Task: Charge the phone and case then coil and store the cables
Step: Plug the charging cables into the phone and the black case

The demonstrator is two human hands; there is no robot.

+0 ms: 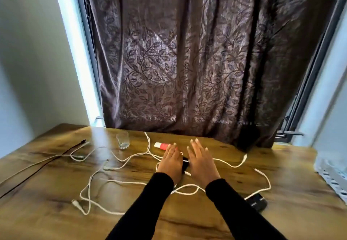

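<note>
Several white cables lie tangled across the wooden table. My left hand and my right hand hover flat over the table's middle, fingers straight and spread, holding nothing. Between and under them shows a small black object, mostly hidden, with a white cable running to it. A red and white tube-shaped item lies just beyond my left fingertips. A black device sits at the front right with a white cable leading to it.
An empty drinking glass stands at the back left. A thin dark cable runs along the left side. A dark patterned curtain hangs behind the table. A white ribbed object sits past the right edge.
</note>
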